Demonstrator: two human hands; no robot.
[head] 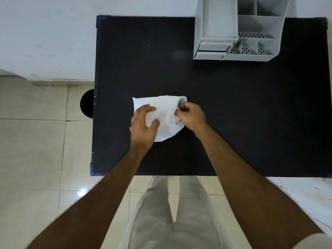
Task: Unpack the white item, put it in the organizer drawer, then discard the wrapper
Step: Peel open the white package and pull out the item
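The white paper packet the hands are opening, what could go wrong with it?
1. Both the left hand and right hand pull at the white wrapper; it might tear suddenly, and whatever is inside could drop onto the black table.
2. The organizer stands far off at the table's back corner, so a reach is needed.

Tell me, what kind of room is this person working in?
Probably a plain home or office workspace: a black table against a white wall, a grey desk organizer with drawers at its far corner, tiled floor, and a dark bin beside the table.
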